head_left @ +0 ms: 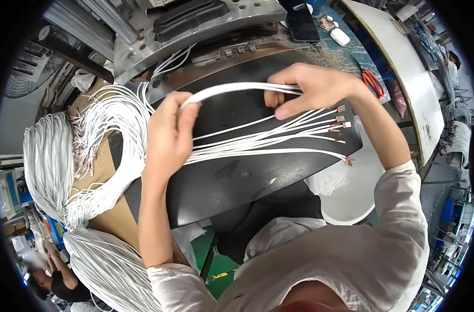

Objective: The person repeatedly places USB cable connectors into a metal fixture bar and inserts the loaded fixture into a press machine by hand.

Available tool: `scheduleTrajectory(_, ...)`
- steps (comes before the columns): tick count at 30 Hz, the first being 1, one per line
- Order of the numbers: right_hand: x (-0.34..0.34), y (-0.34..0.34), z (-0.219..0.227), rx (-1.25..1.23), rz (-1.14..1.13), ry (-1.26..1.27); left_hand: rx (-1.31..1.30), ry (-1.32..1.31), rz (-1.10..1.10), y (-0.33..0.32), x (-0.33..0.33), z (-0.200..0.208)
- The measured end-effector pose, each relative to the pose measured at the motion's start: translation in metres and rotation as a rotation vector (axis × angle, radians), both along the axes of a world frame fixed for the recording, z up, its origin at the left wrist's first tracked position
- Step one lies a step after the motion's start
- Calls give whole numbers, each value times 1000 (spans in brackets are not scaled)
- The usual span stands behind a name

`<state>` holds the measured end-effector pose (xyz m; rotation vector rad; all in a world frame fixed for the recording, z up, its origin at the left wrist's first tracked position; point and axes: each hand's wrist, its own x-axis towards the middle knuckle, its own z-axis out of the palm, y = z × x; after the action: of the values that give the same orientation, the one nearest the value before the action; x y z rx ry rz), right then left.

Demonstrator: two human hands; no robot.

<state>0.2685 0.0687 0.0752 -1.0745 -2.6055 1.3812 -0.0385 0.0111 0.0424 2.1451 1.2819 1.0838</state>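
Note:
A small bundle of white cables [231, 87] arches between my two hands above a black work surface [221, 192]. My left hand [172, 125] is closed round the bundle, thumb pressed on top. At the bundle's other end, my right hand [309, 91] has its fingers curled about the cables, thumb below them. Under my hands, several more white cables [257, 143] fan out to the right across the black surface. Their ends carry small red-and-metal connectors [341, 119]. My left fingers partly hide where these cables run on.
A looped heap of white cables [127, 104] lies at left, with thick grey-white bundles [48, 156] beside it. A metal machine [211, 34] stands at the back. Red-handled pliers [372, 83], a phone [302, 23] and a white bin [346, 192] are right. Another person [65, 281] is lower left.

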Motion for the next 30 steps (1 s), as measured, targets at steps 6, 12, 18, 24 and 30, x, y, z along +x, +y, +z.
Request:
scheduleTrajectory(6, 51, -20, 1, -237, -397, 320, -855, -803, -373, 27, -18, 11)
scheduleTrajectory(12, 108, 19, 6, -69, -401, 494, -1087, -540, -738, 13, 133, 25)
scheduleTrajectory(18, 33, 6, -2, -107, -319, 338, -1061, -779, -399, 18, 135, 0)
scheduleTrajectory(24, 11, 4, 8, -186, -388, -205, -1020, -638, -330, 3, 74, -7)
scheduleTrajectory(30, -31, 53, -58, 1137, -337, -213, -1001, -739, -332, 7, 76, -11)
